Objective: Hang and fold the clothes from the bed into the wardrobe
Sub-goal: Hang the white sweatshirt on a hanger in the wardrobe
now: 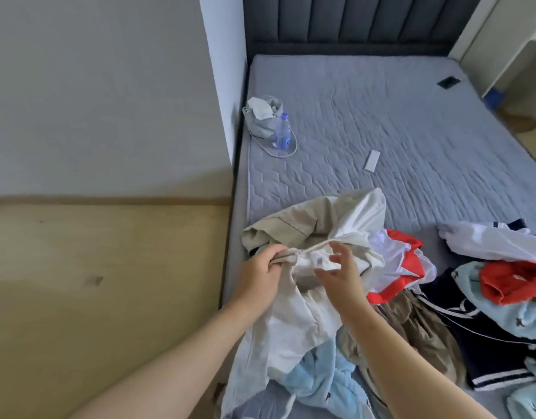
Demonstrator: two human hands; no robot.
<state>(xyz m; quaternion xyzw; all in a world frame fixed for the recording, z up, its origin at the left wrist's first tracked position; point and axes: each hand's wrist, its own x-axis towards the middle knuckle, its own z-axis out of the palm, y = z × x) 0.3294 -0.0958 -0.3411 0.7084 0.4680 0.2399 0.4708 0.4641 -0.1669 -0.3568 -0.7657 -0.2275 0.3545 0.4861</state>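
The left grip clasps the bunched waistband of a cream garment, fingers curled round the cloth, at the near left edge of the bed. The right grip is just beside it, released, fingers spread. The garment hangs over the bed's edge, touching the clothes pile of red, navy and pale blue. A bottle stands farther up the mattress.

A crumpled cream garment, perhaps trousers, lies lifted at the bed's near edge beside jumbled clothes.
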